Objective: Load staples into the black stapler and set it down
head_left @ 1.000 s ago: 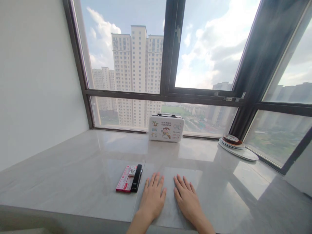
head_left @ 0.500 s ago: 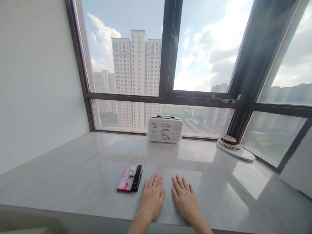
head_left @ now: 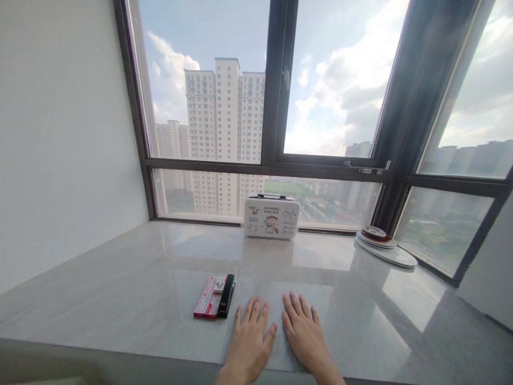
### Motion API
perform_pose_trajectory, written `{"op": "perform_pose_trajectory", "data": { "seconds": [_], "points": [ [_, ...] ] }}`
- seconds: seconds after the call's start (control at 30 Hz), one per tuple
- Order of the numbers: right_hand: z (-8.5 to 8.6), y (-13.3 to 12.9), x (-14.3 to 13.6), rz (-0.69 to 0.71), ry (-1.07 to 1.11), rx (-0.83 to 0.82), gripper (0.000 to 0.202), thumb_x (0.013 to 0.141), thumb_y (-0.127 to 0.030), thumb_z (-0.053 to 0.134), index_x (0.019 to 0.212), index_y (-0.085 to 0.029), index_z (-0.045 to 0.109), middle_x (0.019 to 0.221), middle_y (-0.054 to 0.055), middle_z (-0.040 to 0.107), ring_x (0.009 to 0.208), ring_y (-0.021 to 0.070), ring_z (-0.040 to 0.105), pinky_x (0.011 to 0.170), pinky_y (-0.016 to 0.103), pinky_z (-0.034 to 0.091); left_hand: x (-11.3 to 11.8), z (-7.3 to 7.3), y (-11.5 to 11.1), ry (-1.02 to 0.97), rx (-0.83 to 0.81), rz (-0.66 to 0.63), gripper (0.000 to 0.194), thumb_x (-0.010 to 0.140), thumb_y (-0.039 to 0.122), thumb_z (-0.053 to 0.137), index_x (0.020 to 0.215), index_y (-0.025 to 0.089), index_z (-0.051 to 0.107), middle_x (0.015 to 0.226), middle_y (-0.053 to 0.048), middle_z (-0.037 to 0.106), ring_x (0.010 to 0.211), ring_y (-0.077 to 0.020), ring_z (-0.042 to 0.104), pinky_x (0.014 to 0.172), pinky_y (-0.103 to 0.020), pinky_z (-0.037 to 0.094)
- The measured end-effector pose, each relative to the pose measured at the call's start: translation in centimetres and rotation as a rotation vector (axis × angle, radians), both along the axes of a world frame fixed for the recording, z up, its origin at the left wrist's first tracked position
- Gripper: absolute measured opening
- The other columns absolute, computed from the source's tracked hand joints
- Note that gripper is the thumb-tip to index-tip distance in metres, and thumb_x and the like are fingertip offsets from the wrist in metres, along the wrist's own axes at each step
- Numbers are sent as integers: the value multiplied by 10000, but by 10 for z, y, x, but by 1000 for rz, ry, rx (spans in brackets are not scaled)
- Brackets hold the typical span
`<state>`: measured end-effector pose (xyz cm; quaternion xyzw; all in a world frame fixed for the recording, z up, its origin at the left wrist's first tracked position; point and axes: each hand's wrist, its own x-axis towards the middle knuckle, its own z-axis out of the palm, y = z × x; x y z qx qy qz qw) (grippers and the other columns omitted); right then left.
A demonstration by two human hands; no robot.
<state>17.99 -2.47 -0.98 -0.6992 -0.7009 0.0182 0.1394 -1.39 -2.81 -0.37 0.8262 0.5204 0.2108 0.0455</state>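
My left hand lies palm down on the grey marbled sill, fingers stretched out, holding nothing. Beside it, my right hand rests flat in the same way, its fingers slightly spread and nothing under grip. Just left of my left hand is a black stapler. It sits against a flat red and white package, with a small white box at its upper end; neither hand touches them.
A white case with cartoon prints and a black handle stands against the window. Stacked plates lie in the right corner by the window frame. A white wall bounds the left; the sill's front edge runs near my wrists.
The whole view has shifted a little, so things sit slightly lower. My left hand has slid slightly toward me, its thumb further out. The right hand stays flat.
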Motion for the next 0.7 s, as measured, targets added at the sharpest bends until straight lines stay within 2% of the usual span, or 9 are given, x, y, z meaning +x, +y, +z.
{"op": "perform_pose_trajectory", "data": {
  "seconds": [0.3,0.7],
  "points": [
    [2,3,-1,-22,-5,-4,588,1020,-476,285,1591,-344,320,1674,-20,248,1564,280,160,1239,543,96,6,11,-10,-64,58,45,464,1066,436,320,1416,286,584,1526,-71,516,1458,-282,400,1225,-584,275],
    [0,5,-4,-20,-18,15,589,1019,-470,293,1590,-330,329,1677,14,256,1566,282,145,1233,549,90,5,8,-12,-133,112,32,367,1033,281,391,1264,262,676,1399,-73,633,1360,-259,522,1197,-519,356]
  ]
}}
